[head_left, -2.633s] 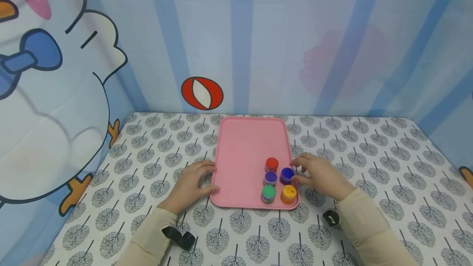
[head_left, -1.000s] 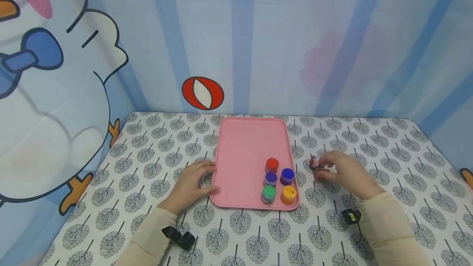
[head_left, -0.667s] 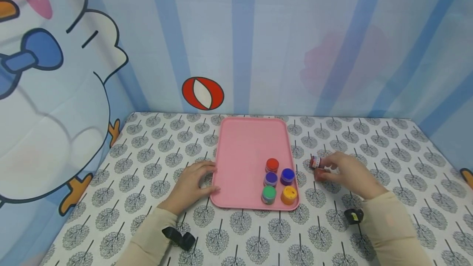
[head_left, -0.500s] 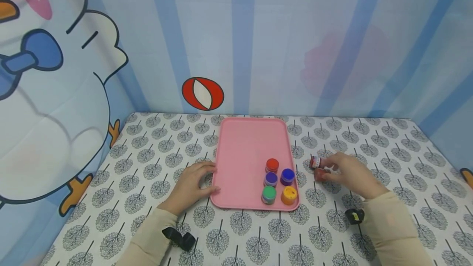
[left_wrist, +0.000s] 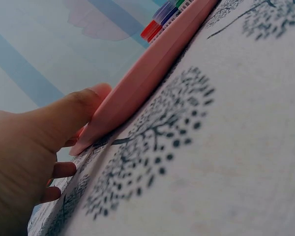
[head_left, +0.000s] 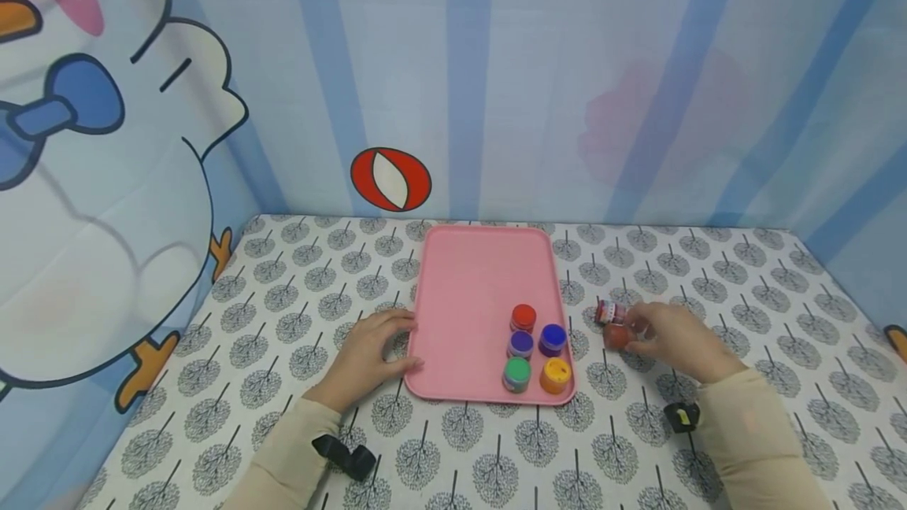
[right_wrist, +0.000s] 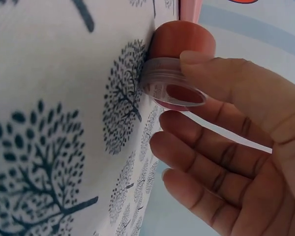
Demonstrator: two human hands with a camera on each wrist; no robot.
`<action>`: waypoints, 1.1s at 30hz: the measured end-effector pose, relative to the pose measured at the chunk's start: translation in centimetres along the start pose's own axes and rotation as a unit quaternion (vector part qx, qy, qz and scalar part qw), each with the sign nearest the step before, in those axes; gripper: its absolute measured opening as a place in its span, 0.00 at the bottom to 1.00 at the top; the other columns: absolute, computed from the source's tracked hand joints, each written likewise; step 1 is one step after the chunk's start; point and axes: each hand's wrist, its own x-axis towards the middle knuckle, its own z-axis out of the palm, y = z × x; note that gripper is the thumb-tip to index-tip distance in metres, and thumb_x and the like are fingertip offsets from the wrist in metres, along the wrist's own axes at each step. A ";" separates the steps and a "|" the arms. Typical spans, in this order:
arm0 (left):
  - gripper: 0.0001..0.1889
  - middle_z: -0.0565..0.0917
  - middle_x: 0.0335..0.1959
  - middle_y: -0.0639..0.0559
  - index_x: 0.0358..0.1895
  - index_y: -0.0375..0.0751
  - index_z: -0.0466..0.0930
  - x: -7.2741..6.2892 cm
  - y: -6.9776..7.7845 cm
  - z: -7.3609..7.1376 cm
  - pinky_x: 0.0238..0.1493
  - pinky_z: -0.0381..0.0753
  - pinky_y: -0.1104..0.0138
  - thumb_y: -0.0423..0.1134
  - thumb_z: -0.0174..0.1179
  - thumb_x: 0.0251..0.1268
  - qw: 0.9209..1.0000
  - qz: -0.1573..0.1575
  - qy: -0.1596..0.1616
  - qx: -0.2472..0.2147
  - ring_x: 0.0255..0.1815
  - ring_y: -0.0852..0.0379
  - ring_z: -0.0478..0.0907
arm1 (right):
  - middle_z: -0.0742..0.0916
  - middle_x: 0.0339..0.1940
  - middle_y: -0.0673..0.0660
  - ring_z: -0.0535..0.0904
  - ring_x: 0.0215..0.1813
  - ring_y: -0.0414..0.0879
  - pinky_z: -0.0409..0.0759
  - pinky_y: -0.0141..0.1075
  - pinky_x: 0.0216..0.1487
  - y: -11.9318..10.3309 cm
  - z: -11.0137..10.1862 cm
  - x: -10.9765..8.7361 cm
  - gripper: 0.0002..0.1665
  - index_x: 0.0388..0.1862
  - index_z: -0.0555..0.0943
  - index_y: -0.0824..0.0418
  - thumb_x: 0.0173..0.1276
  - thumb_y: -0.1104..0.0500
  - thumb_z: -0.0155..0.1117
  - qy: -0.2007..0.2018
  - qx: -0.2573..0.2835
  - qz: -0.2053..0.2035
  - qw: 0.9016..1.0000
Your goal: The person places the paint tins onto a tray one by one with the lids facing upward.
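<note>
My left hand (head_left: 364,352) rests at the left edge of the pink tray (head_left: 460,282), its thumb and fingertips touching the rim. In the left wrist view the thumb (left_wrist: 96,93) lies against the tray's side. To the right of the tray, my right hand (head_left: 673,337) pinches a small reddish-brown-capped paint pot (head_left: 618,336) between thumb and index finger; its other fingers hang loosely bent. That pot lies on its side on the cloth, its clear end (right_wrist: 167,81) toward the hand. Beside it lies another paint pot (head_left: 611,312) with a printed label.
Several capped paint pots stand at the tray's near right: red (head_left: 523,316), purple (head_left: 520,345), blue (head_left: 553,339), green (head_left: 516,374) and orange (head_left: 555,375). A tree-patterned cloth (head_left: 283,321) covers the table. A printed curtain (head_left: 531,61) hangs behind.
My right hand left the blue pot in the tray and moved right to the two lying pots. Its fingers have since drawn back off the labelled one. The left hand stays put.
</note>
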 end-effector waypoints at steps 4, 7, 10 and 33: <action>0.29 0.78 0.62 0.47 0.54 0.41 0.79 0.0 0.0 0.0 0.68 0.68 0.46 0.51 0.71 0.49 1.000 0.001 0.000 0.001 0.65 0.45 0.72 | 0.87 0.35 0.57 0.82 0.37 0.49 0.83 0.47 0.40 0.0 0.2 0.0 0.17 0.42 0.81 0.64 0.54 0.59 0.71 -0.003 0.002 0.002 1.000; 0.29 0.78 0.62 0.47 0.54 0.41 0.79 0.1 0.1 0.0 0.68 0.68 0.46 0.51 0.71 0.49 1.000 0.000 0.000 0.000 0.65 0.45 0.72 | 0.87 0.35 0.57 0.82 0.37 0.49 0.83 0.47 0.40 0.1 0.2 0.0 0.17 0.42 0.81 0.64 0.54 0.59 0.71 -0.006 -0.001 0.004 1.000; 0.29 0.78 0.62 0.47 0.54 0.42 0.79 0.1 0.1 0.0 0.68 0.68 0.46 0.51 0.71 0.49 1.000 -0.001 0.000 0.000 0.66 0.45 0.72 | 0.86 0.35 0.56 0.82 0.37 0.49 0.83 0.47 0.40 0.0 0.2 0.1 0.18 0.43 0.80 0.64 0.54 0.59 0.72 -0.008 -0.005 0.006 1.000; 0.29 0.78 0.62 0.47 0.54 0.41 0.79 0.0 0.1 -0.1 0.69 0.67 0.47 0.51 0.71 0.49 1.000 -0.001 0.001 -0.003 0.66 0.45 0.72 | 0.88 0.38 0.57 0.83 0.38 0.49 0.84 0.48 0.41 0.1 0.1 -0.2 0.15 0.42 0.78 0.60 0.58 0.55 0.69 -0.021 -0.012 0.011 1.000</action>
